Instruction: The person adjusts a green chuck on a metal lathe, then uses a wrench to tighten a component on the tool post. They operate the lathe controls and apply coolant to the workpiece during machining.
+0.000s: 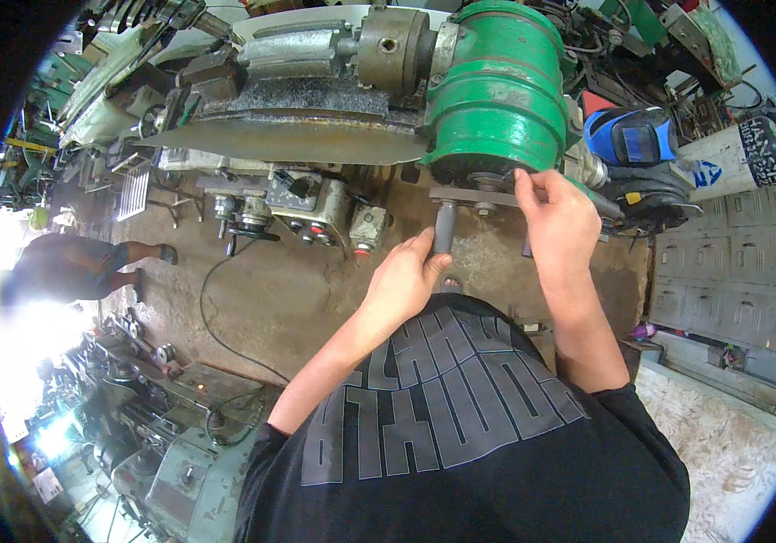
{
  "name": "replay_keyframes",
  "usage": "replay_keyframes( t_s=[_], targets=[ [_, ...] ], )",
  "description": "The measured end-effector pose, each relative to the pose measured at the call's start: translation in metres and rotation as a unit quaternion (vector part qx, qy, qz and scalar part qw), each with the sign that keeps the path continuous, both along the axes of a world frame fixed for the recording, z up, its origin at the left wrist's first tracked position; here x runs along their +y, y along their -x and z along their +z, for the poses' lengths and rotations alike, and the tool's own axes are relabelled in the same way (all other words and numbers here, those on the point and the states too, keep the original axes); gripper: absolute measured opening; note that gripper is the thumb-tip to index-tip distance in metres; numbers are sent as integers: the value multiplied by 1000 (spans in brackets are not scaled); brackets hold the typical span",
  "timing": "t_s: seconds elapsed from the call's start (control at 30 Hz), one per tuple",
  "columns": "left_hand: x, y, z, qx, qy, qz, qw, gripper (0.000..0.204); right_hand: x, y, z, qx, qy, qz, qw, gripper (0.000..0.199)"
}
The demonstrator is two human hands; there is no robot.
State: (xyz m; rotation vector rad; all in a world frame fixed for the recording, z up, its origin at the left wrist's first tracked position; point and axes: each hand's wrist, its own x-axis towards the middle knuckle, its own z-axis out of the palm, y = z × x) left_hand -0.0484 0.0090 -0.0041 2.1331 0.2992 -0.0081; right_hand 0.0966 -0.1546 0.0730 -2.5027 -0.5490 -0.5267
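A flat metal bar (471, 194) lies across the front of a green cylindrical machine housing (496, 100), fixed near a round hub. From the bar's left end a grey cylindrical handle (445, 228) sticks out toward me. My left hand (403, 279) is closed around the near end of this handle, thumb and fingers on either side. My right hand (558, 217) is bent at the bar's right part, with thumb and forefinger close together by the hub. Whatever lies between those fingertips is hidden. A second dark rod end (527, 246) shows beside the right wrist.
Left of the housing are a lathe chuck (392, 50) and a curved metal guard (288, 140). A control box (307, 204) has levers. To the right are a blue welding mask (630, 136), a gas cylinder (741, 158) and grey lockers (732, 271). Another person (71, 264) stands far left.
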Motion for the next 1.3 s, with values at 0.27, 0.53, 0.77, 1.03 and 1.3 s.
replay_keyframes(
  t_s=[0.27,0.53,0.77,1.03,1.3],
  targets=[
    [1,-1,1,46,5,2,999,49,-29,-8,-8,198,-169,-71,963,36],
    [2,-2,4,49,4,-13,999,46,-48,-24,-27,267,-247,-12,931,37],
    [0,-2,7,49,22,-8,999,42,-58,-30,-35,277,-252,13,927,37],
    [1,-3,5,52,13,-11,998,50,-67,-35,-50,291,-254,6,922,35],
    [2,-3,4,76,14,-15,997,51,-66,-34,-54,277,-249,-1,928,34]
  ],
)
